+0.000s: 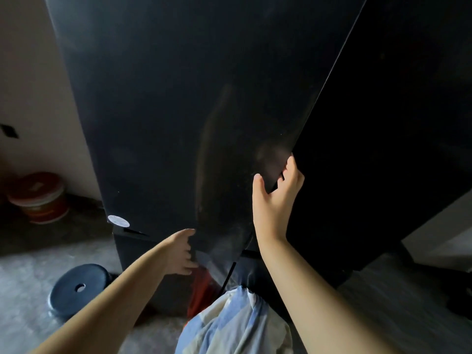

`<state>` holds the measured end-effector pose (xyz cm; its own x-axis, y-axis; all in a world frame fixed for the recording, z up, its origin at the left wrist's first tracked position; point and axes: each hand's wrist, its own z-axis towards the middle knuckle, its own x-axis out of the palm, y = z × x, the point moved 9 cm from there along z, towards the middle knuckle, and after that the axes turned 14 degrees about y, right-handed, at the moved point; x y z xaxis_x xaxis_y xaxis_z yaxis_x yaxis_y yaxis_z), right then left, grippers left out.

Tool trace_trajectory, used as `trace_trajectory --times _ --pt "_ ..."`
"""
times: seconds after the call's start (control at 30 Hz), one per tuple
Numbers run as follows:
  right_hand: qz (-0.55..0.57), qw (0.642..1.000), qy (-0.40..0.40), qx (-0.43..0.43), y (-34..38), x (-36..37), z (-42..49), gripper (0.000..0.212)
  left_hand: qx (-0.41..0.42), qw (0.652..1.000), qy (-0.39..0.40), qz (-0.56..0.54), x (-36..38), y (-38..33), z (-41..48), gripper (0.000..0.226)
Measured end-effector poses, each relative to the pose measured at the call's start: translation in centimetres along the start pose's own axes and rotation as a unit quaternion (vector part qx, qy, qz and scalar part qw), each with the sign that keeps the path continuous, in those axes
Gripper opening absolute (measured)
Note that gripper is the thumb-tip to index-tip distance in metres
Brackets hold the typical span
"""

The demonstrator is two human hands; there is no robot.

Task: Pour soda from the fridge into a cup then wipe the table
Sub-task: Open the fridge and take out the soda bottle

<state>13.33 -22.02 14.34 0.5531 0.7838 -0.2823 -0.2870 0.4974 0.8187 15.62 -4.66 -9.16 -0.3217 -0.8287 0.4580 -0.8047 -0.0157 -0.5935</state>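
Standing close in front of a tall black fridge (166,111). Right hand (274,200) hooked on the right edge of the fridge door (286,164), fingers curled behind the edge, thumb spread flat on the front. Left hand (180,251) lower down, fingers loosely spread, touching the bottom of the same door near the gap above the lower door (143,254). Door looks shut or just barely cracked; hard to tell in the dark.

No soda, cup or table in sight. Soda probably inside the fridge, behind the door.

Door likely big, stiff and a bit heavy, with a seal that sticks at first. Shiny front, smooth and slippery, so best to pull from the edge, not the flat face. Steady pull, not a yank, so nothing inside tips over.

On the far left, a red and white bucket (38,198) by the wall. Near left, a round dark disc with a hole (79,287) on the grey floor (23,290). Striped blue and white clothing (237,325) at the bottom.
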Motion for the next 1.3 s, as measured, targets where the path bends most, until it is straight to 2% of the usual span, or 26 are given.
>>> trace_trajectory --times 0.03,0.07,0.1,0.17,0.23,0.3,0.37,0.4,0.47,0.53,0.57,0.63,0.83,1.03,1.3 --pt "0.002 1.000 -0.002 0.004 0.0 0.0 -0.1 0.069 0.012 0.992 -0.025 0.123 0.7 -2.3 -2.2 0.057" --pt "0.004 1.000 -0.001 0.007 0.0 0.1 -0.1 0.070 0.070 0.962 -0.061 0.255 1.8 -5.6 -4.5 0.047" --pt "0.006 1.000 0.002 0.010 0.1 0.1 -0.2 0.070 0.148 0.906 -0.100 0.385 3.7 -9.2 -7.2 0.035" --pt "0.011 1.000 0.013 0.018 0.4 0.0 -0.4 0.070 0.280 0.738 -0.174 0.589 9.2 -15.0 -13.3 0.028" --pt "0.014 0.999 0.019 0.028 0.8 -0.1 -0.7 0.070 0.388 0.594 -0.228 0.666 14.1 -18.3 -18.4 0.033" --pt "0.005 1.000 0.005 0.023 1.5 -0.4 -1.0 0.070 0.473 0.444 -0.226 0.727 19.1 -19.4 -21.4 0.039" --pt "-0.006 1.000 -0.005 0.022 2.4 -0.6 -1.4 0.070 0.504 0.277 -0.215 0.789 23.4 -19.1 -22.2 0.046" --pt "-0.010 1.000 -0.004 0.021 2.8 -0.7 -1.7 0.070 0.497 0.205 -0.215 0.816 24.8 -18.8 -21.8 0.050" --pt "-0.021 1.000 -0.003 0.009 3.4 -0.9 -2.4 0.070 0.445 0.093 -0.226 0.861 26.4 -18.5 -20.3 0.053" --pt "-0.039 0.999 -0.008 -0.006 3.9 -1.2 -3.2 0.069 0.406 0.020 -0.253 0.878 26.9 -18.5 -19.6 0.053" --pt "-0.053 0.998 -0.011 -0.011 4.1 -1.4 -3.6 0.068 0.394 0.000 -0.261 0.881 26.9 -18.4 -19.5 0.052" --pt "-0.065 0.998 -0.007 -0.016 4.3 -1.7 -4.4 0.066 0.390 -0.011 -0.258 0.884 26.6 -17.9 -19.8 0.048" --pt "-0.011 0.995 0.019 -0.096 6.0 -3.5 -5.9 0.049 0.471 -0.040 -0.249 0.845 25.6 -14.7 -23.5 0.032" --pt "-0.068 0.965 0.078 -0.242 8.7 -2.5 -8.0 0.059 0.502 -0.022 -0.262 0.824 22.6 -10.3 -29.2 0.032" --pt "-0.026 0.919 0.076 -0.387 12.5 1.3 -13.9 0.044 0.425 -0.005 -0.347 0.836 16.4 -5.4 -35.4 0.040"
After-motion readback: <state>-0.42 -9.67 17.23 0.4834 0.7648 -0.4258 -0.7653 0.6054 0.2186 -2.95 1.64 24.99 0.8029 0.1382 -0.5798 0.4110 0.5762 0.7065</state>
